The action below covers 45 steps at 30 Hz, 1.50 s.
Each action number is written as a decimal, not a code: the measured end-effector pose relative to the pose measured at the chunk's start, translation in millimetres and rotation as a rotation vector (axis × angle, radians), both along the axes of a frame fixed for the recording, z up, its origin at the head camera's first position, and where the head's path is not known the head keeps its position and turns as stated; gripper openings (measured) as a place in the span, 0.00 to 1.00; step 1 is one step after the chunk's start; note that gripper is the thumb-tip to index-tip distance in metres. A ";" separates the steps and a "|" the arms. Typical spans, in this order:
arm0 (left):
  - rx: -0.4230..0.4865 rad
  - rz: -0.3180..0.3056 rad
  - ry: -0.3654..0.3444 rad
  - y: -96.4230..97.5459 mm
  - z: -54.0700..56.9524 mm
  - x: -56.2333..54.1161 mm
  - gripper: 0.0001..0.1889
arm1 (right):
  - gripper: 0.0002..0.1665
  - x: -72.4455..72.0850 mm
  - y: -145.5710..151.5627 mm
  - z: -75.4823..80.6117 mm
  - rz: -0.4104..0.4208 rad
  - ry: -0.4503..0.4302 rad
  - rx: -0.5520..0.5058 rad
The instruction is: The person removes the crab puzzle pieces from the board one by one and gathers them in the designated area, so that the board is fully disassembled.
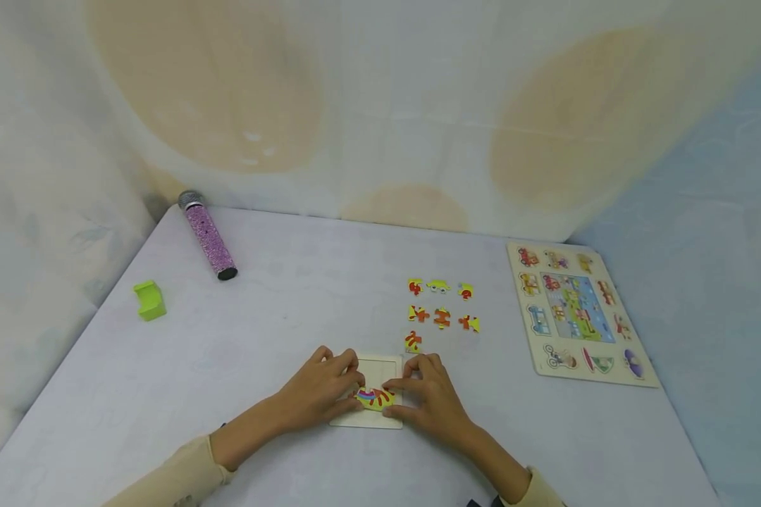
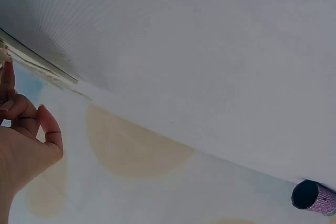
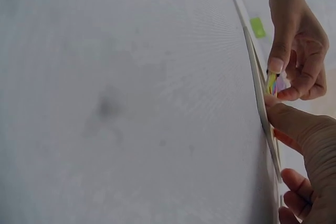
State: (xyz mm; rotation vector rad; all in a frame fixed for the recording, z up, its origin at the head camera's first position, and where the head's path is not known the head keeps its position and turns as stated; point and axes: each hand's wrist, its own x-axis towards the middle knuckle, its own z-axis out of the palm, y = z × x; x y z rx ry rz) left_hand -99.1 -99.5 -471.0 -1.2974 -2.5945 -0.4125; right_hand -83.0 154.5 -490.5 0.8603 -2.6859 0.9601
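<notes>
Low over a small wooden puzzle tray point(image 1: 369, 420), both hands hold yellow jigsaw puzzle pieces point(image 1: 374, 398) with red stripes and a rainbow band. They look like two pieces side by side, but the join is hard to see. My left hand point(image 1: 320, 391) pinches the left end between thumb and fingers. On the right end, the thumb and index finger of my right hand point(image 1: 432, 401) grip from below and above. In the right wrist view, the pieces point(image 3: 271, 83) stand tilted just above the tray's edge. The left wrist view shows only part of the left hand point(image 2: 26, 140).
Several loose puzzle pieces point(image 1: 442, 318) lie in rows beyond the tray. A larger picture peg board point(image 1: 526, 331) rests at the right edge. To the left are a glittery purple microphone point(image 1: 209, 236) and a green block point(image 1: 150, 301). A patterned cloth point(image 1: 412, 141) hangs behind the table.
</notes>
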 end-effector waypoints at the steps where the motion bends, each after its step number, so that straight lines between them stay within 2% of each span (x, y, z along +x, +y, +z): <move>1: -0.002 -0.003 -0.005 -0.3 0.4 -1.0 0.15 | 0.23 0.0 -0.1 -0.5 0.002 0.003 -0.008; 10: 0.005 -0.034 -0.037 -1.1 1.2 -9.1 0.13 | 0.19 0.8 -1.5 -2.0 0.011 -0.023 -0.036; 15: 0.035 -0.024 -0.092 -2.0 -0.1 -12.7 0.12 | 0.18 1.8 -1.3 -1.0 -0.004 -0.040 -0.027; 19: 0.039 -0.007 -0.143 -7.7 -1.7 -11.5 0.13 | 0.18 2.5 -1.7 -0.6 -0.006 -0.074 -0.034; 22: 0.027 0.006 -0.187 -12.0 -2.0 -9.3 0.19 | 0.18 2.7 -1.7 -0.2 -0.010 -0.088 -0.039; 25: 0.003 0.041 -0.222 -16.7 -2.0 -6.8 0.30 | 0.20 2.3 -1.6 0.0 -0.008 -0.082 -0.035; 31: -0.040 0.135 -0.224 -30.2 -1.5 -2.8 0.48 | 0.27 1.0 -3.9 2.0 0.011 -0.036 -0.022; 34: -0.051 0.156 -0.215 -36.1 -2.1 -2.1 0.53 | 0.29 0.1 -7.4 3.9 0.028 -0.014 -0.010; 40: -0.088 0.168 -0.193 -41.3 -4.0 -1.6 0.59 | 0.30 -3.9 -19.2 4.5 0.052 -0.028 0.020; 45: -0.090 0.177 -0.185 -42.1 -6.5 -1.1 0.64 | 0.30 -5.2 -26.9 0.8 0.062 0.011 0.015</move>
